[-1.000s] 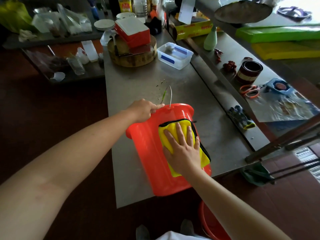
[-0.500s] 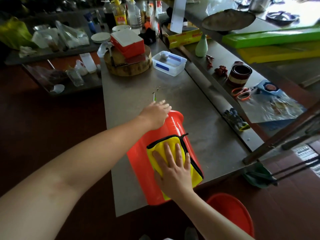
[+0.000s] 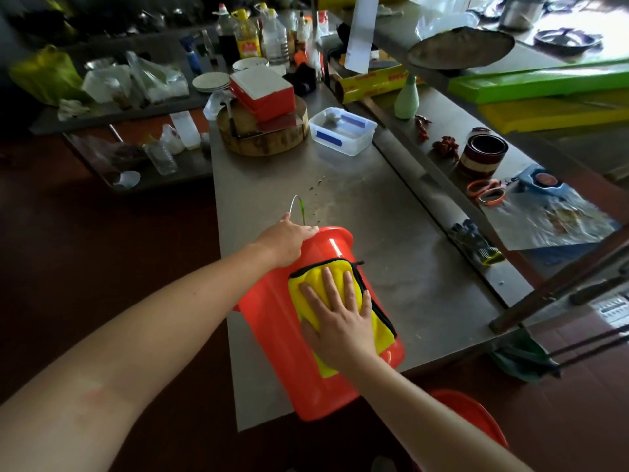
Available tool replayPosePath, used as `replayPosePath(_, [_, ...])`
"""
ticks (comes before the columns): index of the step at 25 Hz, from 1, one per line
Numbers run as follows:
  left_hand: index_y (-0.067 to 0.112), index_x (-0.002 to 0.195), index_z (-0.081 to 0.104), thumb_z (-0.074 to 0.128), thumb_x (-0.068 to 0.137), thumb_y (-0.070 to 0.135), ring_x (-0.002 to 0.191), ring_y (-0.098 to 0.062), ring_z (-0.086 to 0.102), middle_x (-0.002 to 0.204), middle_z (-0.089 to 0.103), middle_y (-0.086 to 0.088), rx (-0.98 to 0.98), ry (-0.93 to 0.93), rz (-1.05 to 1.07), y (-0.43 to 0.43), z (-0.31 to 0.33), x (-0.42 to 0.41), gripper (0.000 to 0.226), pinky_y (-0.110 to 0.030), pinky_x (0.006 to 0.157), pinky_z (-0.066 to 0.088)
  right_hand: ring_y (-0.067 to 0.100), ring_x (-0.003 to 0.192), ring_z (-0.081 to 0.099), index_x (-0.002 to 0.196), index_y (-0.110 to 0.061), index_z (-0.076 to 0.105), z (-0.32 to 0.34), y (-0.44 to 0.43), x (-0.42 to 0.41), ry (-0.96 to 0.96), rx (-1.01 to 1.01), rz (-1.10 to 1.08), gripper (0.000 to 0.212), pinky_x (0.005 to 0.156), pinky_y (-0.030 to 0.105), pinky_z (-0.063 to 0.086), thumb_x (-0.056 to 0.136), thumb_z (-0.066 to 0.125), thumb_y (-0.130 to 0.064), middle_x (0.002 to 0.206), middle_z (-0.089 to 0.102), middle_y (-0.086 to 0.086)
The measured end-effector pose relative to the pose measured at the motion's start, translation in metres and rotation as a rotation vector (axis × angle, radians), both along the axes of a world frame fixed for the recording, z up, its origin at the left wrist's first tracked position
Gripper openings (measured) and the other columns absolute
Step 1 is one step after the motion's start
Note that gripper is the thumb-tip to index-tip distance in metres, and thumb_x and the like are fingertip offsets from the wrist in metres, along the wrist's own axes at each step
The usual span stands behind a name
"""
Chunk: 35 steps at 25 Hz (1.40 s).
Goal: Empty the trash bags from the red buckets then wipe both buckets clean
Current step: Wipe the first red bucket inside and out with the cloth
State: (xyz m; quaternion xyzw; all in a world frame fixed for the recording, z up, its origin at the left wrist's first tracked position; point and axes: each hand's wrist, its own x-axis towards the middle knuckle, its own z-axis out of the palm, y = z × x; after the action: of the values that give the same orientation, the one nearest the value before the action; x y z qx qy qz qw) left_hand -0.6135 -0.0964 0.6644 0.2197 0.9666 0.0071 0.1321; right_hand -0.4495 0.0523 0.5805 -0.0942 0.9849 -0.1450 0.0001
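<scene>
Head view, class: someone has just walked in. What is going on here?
A person is wiping a red bucket that lies on its side on the steel table. The left hand holds the bucket's far end, while the right hand presses a yellow cloth flat against its outer wall. A second red bucket sits on the floor near the table's near corner.

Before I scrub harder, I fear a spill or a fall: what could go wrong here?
1. The red bucket lies on its side, its near end at the edge of the table; pressing the yellow cloth with the right hand could roll or tip it off, since only the left hand steadies its rim.
2. The second bucket sits on the floor close below: a possible trip.
</scene>
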Motion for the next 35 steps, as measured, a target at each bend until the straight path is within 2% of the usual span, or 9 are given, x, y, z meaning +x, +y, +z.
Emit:
replayPosePath(6, [0.030,0.155,0.034,0.043,0.098,0.020,0.150,-0.037,0.018,0.157,0.039,0.012,0.044,-0.022,0.040,-0.027,-0.004,0.007,0.058,-0.049,0.121,0.022,0.034,0.154,-0.017,0.153,-0.055,0.003,0.019,-0.016,-0.052,-0.089,0.007,0.067,0.067,0.117,0.070,0.007,0.092,0.025,-0.073,0.169,-0.011,-0.008])
replayPosePath(10, [0.038,0.154,0.032,0.035,0.088,-0.006,0.150,-0.042,0.009,0.156,0.036,0.021,0.089,0.001,0.109,-0.040,-0.011,0.021,0.079,-0.051,0.117,0.031,0.034,0.154,-0.015,0.154,-0.056,0.004,-0.001,0.000,-0.011,0.002,0.009,0.080,0.063,0.118,0.068,0.009,0.096,0.020,-0.073,0.170,-0.006,-0.006])
replayPosePath(15, [0.037,0.156,0.027,0.032,0.083,-0.011,0.151,-0.039,0.010,0.158,0.031,0.022,0.076,-0.006,0.110,-0.046,-0.014,0.025,0.087,-0.050,0.121,0.025,0.033,0.155,-0.009,0.155,-0.055,0.008,-0.023,0.037,0.046,0.034,0.032,0.073,0.062,0.118,0.067,0.018,0.097,0.018,-0.074,0.170,0.000,-0.005])
replayPosePath(19, [0.038,0.155,0.028,0.033,0.086,-0.008,0.151,-0.041,0.004,0.156,0.030,0.027,0.077,0.007,0.144,-0.043,-0.013,0.028,0.083,-0.050,0.115,0.033,0.033,0.155,-0.007,0.156,-0.053,0.013,-0.025,0.050,0.065,0.012,0.024,0.094,0.062,0.118,0.067,0.018,0.098,0.024,-0.073,0.170,0.003,-0.005])
replayPosePath(24, [0.038,0.155,0.028,0.034,0.088,-0.004,0.151,-0.042,0.008,0.157,0.029,0.026,0.031,-0.018,0.126,-0.041,-0.006,0.025,0.080,-0.051,0.117,0.032,0.031,0.153,-0.021,0.153,-0.059,0.000,-0.012,0.031,0.032,-0.057,0.018,0.100,0.061,0.119,0.067,0.009,0.096,0.017,-0.074,0.169,-0.010,-0.008])
replayPosePath(30, [0.038,0.155,0.029,0.036,0.093,0.003,0.151,-0.041,0.007,0.158,0.032,0.019,0.047,-0.011,0.149,-0.037,-0.008,0.025,0.072,-0.050,0.119,0.027,0.035,0.154,-0.013,0.152,-0.057,0.004,0.023,-0.012,-0.064,-0.139,0.008,0.102,0.063,0.117,0.070,0.009,0.096,0.028,-0.071,0.169,-0.008,-0.007])
replayPosePath(35, [0.038,0.155,0.029,0.033,0.091,-0.004,0.151,-0.041,0.006,0.157,0.031,0.024,0.092,0.009,0.170,-0.043,-0.012,0.033,0.077,-0.051,0.117,0.029,0.036,0.154,-0.016,0.152,-0.058,0.000,0.012,0.000,-0.035,-0.089,0.002,0.137,0.064,0.117,0.070,0.009,0.094,0.023,-0.073,0.169,-0.009,-0.007])
